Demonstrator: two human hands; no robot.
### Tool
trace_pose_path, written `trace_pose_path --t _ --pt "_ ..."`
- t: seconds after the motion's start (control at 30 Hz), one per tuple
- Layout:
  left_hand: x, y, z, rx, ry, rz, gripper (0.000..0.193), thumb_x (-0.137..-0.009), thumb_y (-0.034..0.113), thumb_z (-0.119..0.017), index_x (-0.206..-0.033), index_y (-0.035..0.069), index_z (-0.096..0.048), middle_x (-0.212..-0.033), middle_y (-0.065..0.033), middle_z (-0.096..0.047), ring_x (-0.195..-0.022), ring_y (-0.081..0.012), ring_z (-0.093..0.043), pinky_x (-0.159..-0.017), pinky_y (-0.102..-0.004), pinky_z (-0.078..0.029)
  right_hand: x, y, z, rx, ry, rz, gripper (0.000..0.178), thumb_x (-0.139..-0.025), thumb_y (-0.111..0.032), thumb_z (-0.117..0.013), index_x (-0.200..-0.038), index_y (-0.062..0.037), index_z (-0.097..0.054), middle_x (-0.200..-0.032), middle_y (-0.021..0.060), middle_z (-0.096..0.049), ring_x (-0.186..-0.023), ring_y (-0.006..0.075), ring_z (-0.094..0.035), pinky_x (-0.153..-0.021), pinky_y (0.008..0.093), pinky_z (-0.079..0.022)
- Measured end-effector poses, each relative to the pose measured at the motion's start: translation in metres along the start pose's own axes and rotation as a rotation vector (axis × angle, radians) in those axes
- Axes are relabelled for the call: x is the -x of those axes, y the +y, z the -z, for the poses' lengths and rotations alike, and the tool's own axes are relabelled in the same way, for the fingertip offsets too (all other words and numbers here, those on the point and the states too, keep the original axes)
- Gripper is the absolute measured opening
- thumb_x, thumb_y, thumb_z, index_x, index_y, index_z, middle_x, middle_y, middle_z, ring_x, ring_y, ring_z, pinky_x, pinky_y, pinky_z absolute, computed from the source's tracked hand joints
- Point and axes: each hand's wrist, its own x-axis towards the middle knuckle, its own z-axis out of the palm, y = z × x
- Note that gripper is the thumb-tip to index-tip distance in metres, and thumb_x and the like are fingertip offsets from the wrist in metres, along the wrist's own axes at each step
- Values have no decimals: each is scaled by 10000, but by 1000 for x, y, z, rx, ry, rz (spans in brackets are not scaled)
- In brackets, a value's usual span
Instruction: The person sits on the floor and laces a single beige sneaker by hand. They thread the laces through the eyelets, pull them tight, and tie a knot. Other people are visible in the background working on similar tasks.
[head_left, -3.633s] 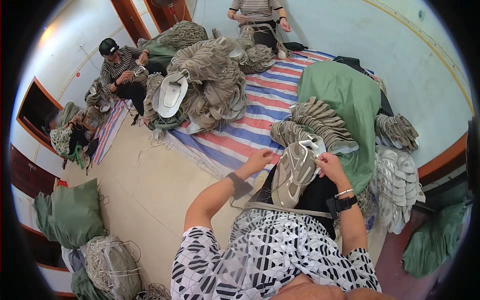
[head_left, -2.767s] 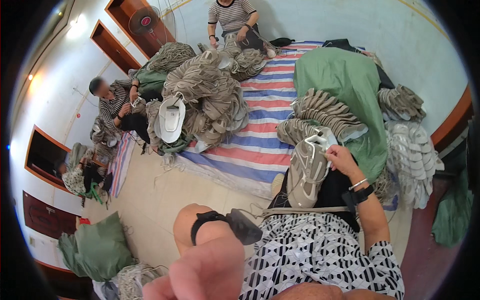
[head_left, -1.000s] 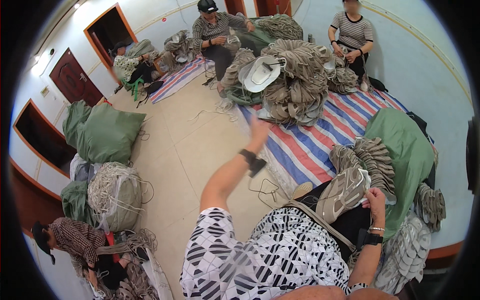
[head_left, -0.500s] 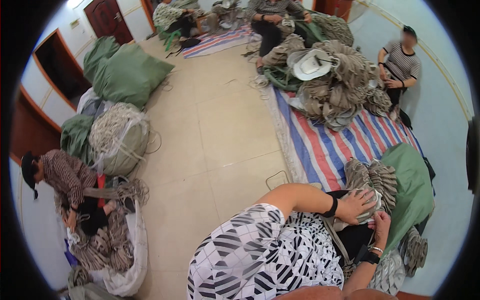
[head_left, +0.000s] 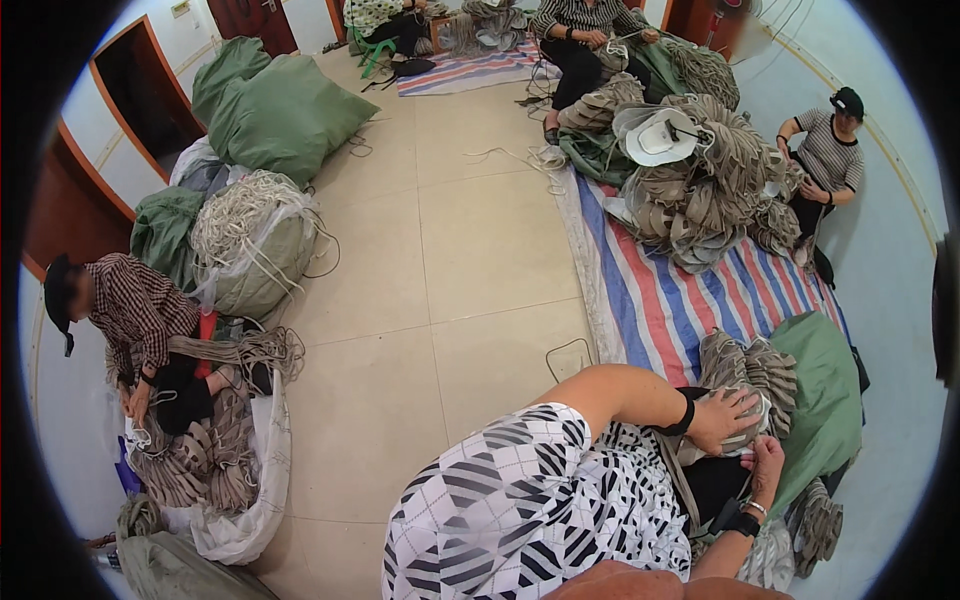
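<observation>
- The person's left hand (head_left: 728, 418) lies spread, fingers splayed, flat on top of a grey shoe upper (head_left: 752, 432) held in the lap; a black band sits on that wrist.
- The right hand (head_left: 766, 468) comes up from below and curls around the lower edge of the same shoe upper, gripping it; a watch and bracelet ring that wrist.
- Just beyond the hands, a small stack of grey uppers (head_left: 748, 368) rests against a green sack (head_left: 828, 400).
- These lie on a striped tarp (head_left: 668, 300) in red, blue and white, spread over the tiled floor (head_left: 470, 260).
- To the left, a person in a checked shirt (head_left: 135, 310) sits among cords and uppers on a white sheet.
- Behind that person, a sack full of white cord (head_left: 250, 235) and bulging green bags (head_left: 285, 115).
- Farther off, a large heap of uppers (head_left: 715, 185) with a white hat (head_left: 655, 135) on top.
- A person in a striped top (head_left: 825, 150) sits by the wall; others work at the far end.
</observation>
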Motion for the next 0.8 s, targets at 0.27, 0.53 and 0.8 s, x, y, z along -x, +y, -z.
trace_pose_path --t 0.27,0.53,0.8 --pt "2 4 1 1 -11 8 1020 -656 303 -726 -1484 90 -169 -1527 -246 -81 -1398 -452 -113 -1044 -616 -252 2 -1 -2 -2 15 12 169 -916 -235 -607 -923 -70 -572 -740 7 -602 -515 103 -581 -448 214 -501" --pt "3 6 -10 -21 18 2 1017 -661 318 -722 -1485 95 -171 -1532 -234 -82 -1403 -448 -103 -1045 -630 -230 2 3 3 -29 -6 0 174 -913 -235 -611 -929 -66 -572 -741 15 -612 -524 108 -593 -453 218 -506" --pt "1 6 -9 -44 6 29 1016 -667 332 -721 -1486 93 -170 -1532 -236 -85 -1404 -450 -104 -1033 -642 -229 0 -2 0 -12 -13 4 173 -918 -234 -605 -919 -64 -575 -748 14 -614 -530 101 -593 -445 206 -499"
